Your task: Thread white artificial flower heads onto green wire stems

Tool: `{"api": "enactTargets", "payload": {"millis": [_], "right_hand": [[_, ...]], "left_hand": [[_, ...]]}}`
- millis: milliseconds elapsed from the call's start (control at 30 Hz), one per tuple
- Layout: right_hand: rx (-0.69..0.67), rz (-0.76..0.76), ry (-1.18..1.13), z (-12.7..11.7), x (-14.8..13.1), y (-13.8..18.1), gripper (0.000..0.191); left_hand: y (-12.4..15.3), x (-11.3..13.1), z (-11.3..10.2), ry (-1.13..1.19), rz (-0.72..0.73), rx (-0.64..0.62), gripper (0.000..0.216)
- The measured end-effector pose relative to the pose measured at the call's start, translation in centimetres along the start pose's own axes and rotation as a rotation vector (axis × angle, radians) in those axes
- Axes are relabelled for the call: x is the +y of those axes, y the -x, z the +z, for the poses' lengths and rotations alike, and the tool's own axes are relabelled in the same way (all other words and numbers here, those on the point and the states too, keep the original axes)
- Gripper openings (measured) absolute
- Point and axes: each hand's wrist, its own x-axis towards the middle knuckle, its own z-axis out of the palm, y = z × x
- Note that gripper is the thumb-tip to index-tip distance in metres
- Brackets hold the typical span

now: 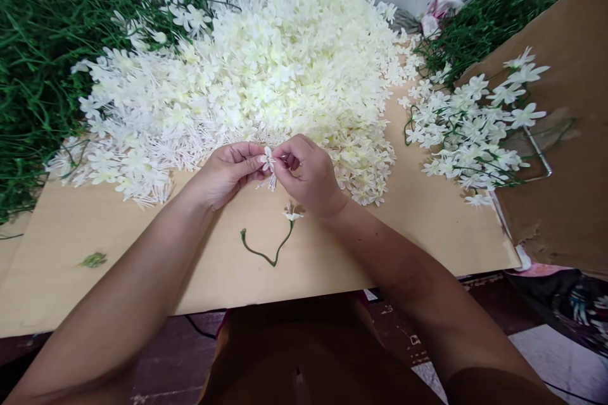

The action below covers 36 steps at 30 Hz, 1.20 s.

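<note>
Between my two hands is a small white artificial flower (268, 158) with a tuft of thin white stamens hanging below it. My left hand (232, 171) pinches it from the left with thumb and forefinger. From the other side, the closed fingertips of my right hand (306, 171) grip the same flower. Just below my hands, a curved green stem (274, 262) lies on the cardboard, with one white flower (292, 215) fixed at its right end. Behind my hands rises a large heap of loose white petals (308, 63), with white stamens (209, 130) along its front left.
Bunches of green stems (38, 76) fill the left side, and more green stems (494, 19) sit at the back right. Finished-looking flower sprigs (475, 126) lie by a raised cardboard flap (565, 202) with a bent metal rod (539, 152). A small green scrap (94, 259) rests front left.
</note>
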Motion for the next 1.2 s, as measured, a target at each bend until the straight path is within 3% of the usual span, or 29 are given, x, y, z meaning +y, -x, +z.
{"api": "enactTargets", "payload": {"millis": [167, 367, 567, 667, 733, 833, 967, 1100, 1200], "right_hand": [[-0.063, 0.061, -0.194, -0.1, 0.3, 0.0, 0.012], [-0.040, 0.034, -0.169, 0.2, 0.9, -0.1, 0.001], [-0.037, 0.038, -0.145, 0.0, 0.9, -0.2, 0.011], [-0.030, 0.091, -0.211, -0.2, 1.3, -0.5, 0.013], [-0.024, 0.157, -0.298, -0.2, 1.5, -0.7, 0.014], [-0.049, 0.290, -0.485, -0.4, 1.5, -1.0, 0.019], [-0.215, 0.402, -0.732, -1.0, 0.3, -1.1, 0.036], [-0.472, 0.419, -0.898, -1.5, -1.0, -0.8, 0.036], [-0.660, 0.435, -0.936, -1.3, -1.3, -0.7, 0.036]], "left_hand": [[0.1, 0.1, 0.5, -0.010, 0.026, 0.008, 0.043], [0.3, 0.0, 0.9, -0.082, 0.027, 0.021, 0.048], [0.3, 0.4, 1.2, -0.216, -0.012, 0.066, 0.044], [2.3, 1.3, 0.0, -0.532, 0.010, 0.110, 0.033], [4.8, 1.8, -1.2, -0.923, 0.058, 0.121, 0.028], [8.9, 1.5, -2.4, -1.326, -0.076, 0.160, 0.036], [11.5, -0.1, -1.1, -1.451, -0.089, 0.162, 0.033], [10.9, -1.0, 1.3, -1.572, -0.108, 0.154, 0.022], [9.8, -1.3, 1.5, -1.594, -0.058, 0.179, 0.020]]}}
